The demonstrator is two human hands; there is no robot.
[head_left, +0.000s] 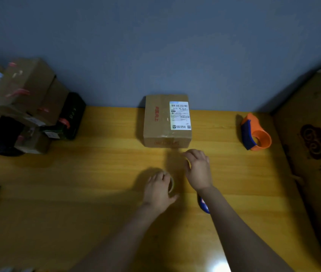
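My left hand point(158, 190) grips a roll of clear packing tape point(171, 184) just above the yellow wooden table point(96, 173). My right hand point(199, 170) is a little to the right and farther out, its fingers curled, and it seems to pinch the loose tape end, with a faint translucent strip point(176, 163) between the hands. A sealed cardboard box point(161, 122) with a white shipping label point(180, 115) and red print stands just beyond the hands, near the wall.
An orange and blue tape dispenser point(256, 134) lies at the right. A small blue object point(204, 205) peeks from under my right forearm. Stacked cardboard and black boxes point(28, 107) fill the left corner. A large printed carton point(313, 144) stands along the right edge.
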